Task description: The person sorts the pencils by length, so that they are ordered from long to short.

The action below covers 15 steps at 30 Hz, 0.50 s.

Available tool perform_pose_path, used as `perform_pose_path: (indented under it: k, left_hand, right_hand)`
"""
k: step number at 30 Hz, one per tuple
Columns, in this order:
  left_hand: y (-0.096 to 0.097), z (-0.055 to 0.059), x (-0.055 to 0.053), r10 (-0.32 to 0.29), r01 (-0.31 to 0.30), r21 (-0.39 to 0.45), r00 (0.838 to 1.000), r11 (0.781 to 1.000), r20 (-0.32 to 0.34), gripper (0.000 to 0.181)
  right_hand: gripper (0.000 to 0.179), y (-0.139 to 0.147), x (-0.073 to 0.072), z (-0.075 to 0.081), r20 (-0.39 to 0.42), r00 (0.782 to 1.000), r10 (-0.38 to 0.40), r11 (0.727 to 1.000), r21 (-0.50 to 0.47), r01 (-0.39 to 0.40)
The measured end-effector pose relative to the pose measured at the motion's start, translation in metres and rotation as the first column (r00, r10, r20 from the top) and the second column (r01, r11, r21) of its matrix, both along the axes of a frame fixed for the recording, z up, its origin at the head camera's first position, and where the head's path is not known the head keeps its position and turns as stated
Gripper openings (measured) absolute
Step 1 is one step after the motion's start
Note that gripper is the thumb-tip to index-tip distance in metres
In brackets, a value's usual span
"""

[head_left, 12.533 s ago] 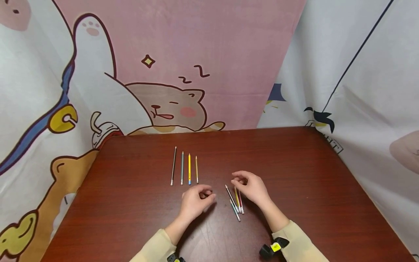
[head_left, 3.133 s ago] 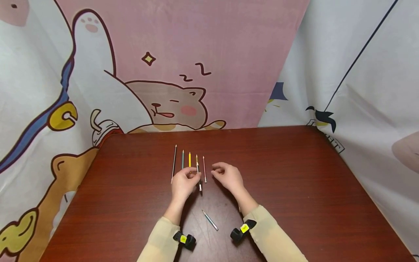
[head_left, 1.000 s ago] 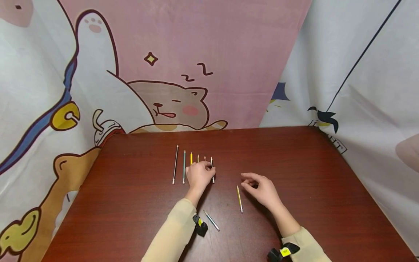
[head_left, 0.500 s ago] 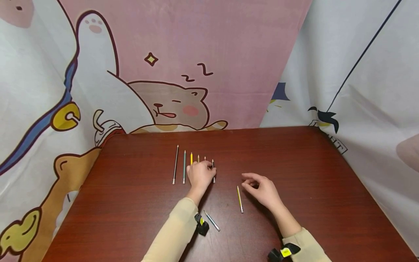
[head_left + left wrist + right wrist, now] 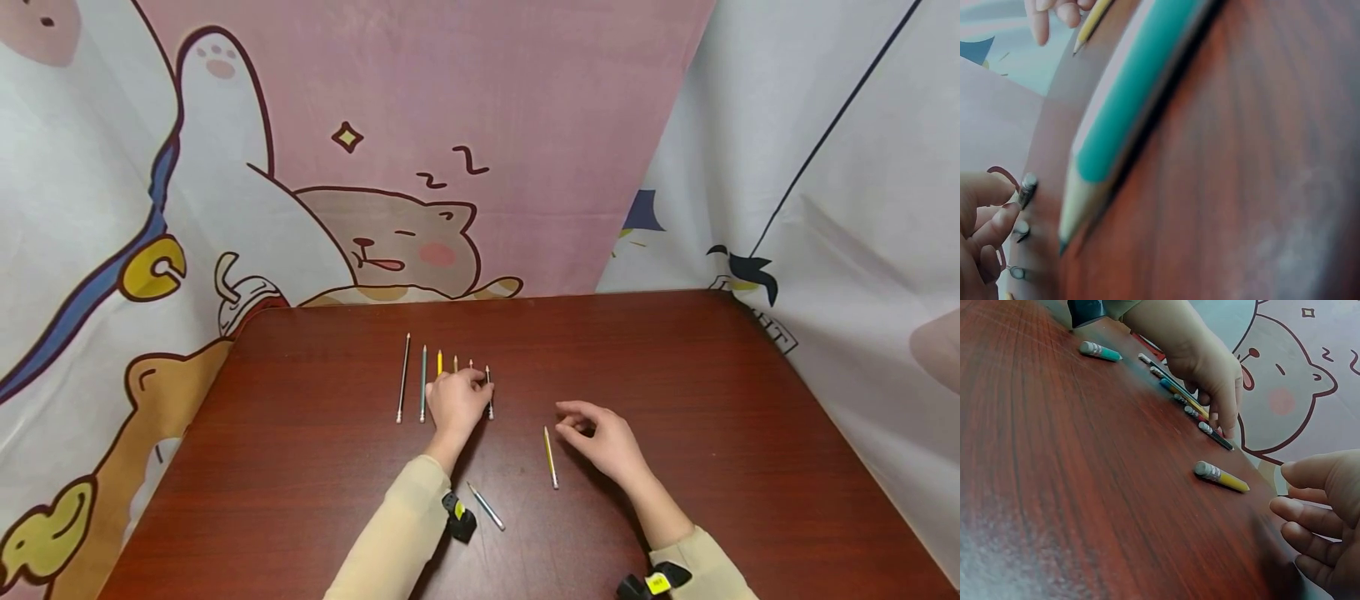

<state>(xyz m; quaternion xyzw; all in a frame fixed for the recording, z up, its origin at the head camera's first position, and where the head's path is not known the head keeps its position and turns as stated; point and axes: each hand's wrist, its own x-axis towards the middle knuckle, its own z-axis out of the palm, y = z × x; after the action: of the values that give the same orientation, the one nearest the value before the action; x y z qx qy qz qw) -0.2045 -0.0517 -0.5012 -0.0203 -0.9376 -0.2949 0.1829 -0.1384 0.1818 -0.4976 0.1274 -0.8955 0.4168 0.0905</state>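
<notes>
My left hand point(image 5: 457, 402) reaches over a row of pencils and pinches the black pencil point(image 5: 490, 404) at the row's right end, which lies on the table. In the right wrist view this hand's fingertips are down at the black pencil's pointed half. Beneath the hand, parts of a yellow pencil point(image 5: 439, 360) and two shorter ones are covered. A short yellow pencil point(image 5: 551, 458) lies alone to the right. Just beyond it my right hand point(image 5: 603, 442) hovers, fingers loosely curved and holding nothing. A short teal pencil point(image 5: 486, 506) lies slanted near the left wrist, large in the left wrist view.
A long black pencil point(image 5: 403, 379) and a teal-green pencil point(image 5: 423, 383) form the row's left end, points facing away. The brown wooden table point(image 5: 712, 467) ends at a cartoon-printed cloth point(image 5: 555, 150) behind. Each wrist wears a black camera point(image 5: 459, 518).
Since the oldest frame, a red and a black pencil have joined the row and the bundle has come apart. Over the last second, the held black pencil shifted slightly; the hands barely moved.
</notes>
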Motion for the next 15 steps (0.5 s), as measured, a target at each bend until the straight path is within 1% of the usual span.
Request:
perform_pose_path:
  k: [6, 11, 15]
  left_hand:
    - [-0.007, 0.004, 0.004, -0.024, 0.022, 0.048, 0.999, 0.999, 0.033, 0.015]
    - [-0.014, 0.011, 0.011, -0.060, 0.054, 0.088, 0.996, 0.995, 0.067, 0.014]
    - [-0.020, 0.015, 0.018, -0.085, 0.077, 0.096, 0.992, 0.992, 0.090, 0.016]
  right_hand:
    - [0.029, -0.002, 0.004, -0.001, -0.010, 1.000, -0.001, 1.000, 0.008, 0.001]
    - [0.029, -0.003, 0.007, -0.001, 0.005, 1.000, 0.002, 1.000, 0.023, -0.002]
    - [0.028, -0.004, 0.008, -0.002, -0.003, 1.000, 0.003, 0.999, 0.045, -0.003]
